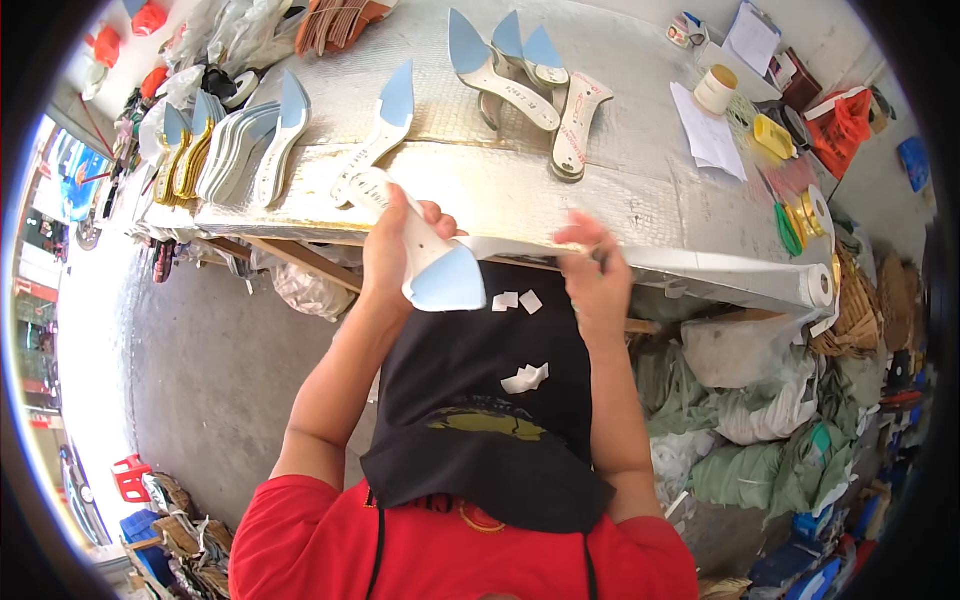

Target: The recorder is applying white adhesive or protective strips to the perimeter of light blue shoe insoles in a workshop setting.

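Observation:
My left hand (385, 245) is closed around a white insole board (425, 240) with a light blue pointed toe piece, tilted with its toe toward me. Beyond that hand, another insole board (385, 125) lies on the table, its narrow end behind the held one. My right hand (597, 285) is at the table's front edge, its fingers bent and smeared by motion; whether they grip anything is unclear. Passing by it, a white tape strip (690, 258) runs along the edge from a tape roll (818, 286) on the right toward the held board.
Stacked insole boards (235, 150) stand at the table's left, with more loose boards (510, 85) at the back. White paper pieces (525, 380) lie on my black apron (470, 350). Green-handled scissors (787, 230), a jar (715, 90) and paper sheets (708, 135) sit right. Bags (750, 400) fill the space below.

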A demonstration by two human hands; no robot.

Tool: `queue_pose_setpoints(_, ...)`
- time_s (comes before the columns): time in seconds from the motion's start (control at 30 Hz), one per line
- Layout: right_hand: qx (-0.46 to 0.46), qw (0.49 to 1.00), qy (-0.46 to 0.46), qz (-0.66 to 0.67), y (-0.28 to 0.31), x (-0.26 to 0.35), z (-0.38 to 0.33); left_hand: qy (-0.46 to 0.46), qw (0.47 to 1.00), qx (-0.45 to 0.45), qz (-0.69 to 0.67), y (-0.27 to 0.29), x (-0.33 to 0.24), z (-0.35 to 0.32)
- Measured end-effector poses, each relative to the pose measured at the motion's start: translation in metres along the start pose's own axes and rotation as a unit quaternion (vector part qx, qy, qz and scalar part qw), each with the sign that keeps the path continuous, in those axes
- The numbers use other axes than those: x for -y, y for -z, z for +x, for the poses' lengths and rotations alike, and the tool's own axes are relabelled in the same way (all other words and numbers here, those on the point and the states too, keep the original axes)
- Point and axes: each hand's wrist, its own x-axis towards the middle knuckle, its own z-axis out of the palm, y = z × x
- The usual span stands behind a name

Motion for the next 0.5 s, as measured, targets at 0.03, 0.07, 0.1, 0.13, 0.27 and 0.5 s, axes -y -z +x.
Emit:
queue_pose_setpoints(0.03,-0.021,0.994,0.025,0.101,0.005,0.006,-0.005,-0.013,0.999,-0.020,-0.027,0.002,-0.003,0.002)
queue_pose_setpoints(0.07,0.004,0.980,0.069,0.188,0.004,0.008,-0.009,-0.026,0.997,-0.023,-0.065,0.004,-0.005,0.003)
queue_pose_setpoints(0.1,0.013,0.981,0.057,0.182,0.002,0.010,-0.016,-0.028,0.997,-0.017,-0.065,0.006,-0.005,0.004)
queue_pose_setpoints(0.13,0.021,0.978,0.006,0.208,-0.004,0.010,-0.025,-0.033,0.996,-0.025,-0.076,0.007,-0.003,0.004)
queue_pose_setpoints(0.27,0.070,0.943,-0.274,0.173,-0.038,-0.006,-0.043,-0.039,0.997,-0.005,-0.070,0.007,0.003,0.001)
queue_pose_setpoints(0.5,0.069,0.882,-0.313,0.344,-0.075,-0.030,-0.034,-0.038,0.997,-0.003,-0.067,0.008,0.006,-0.007)
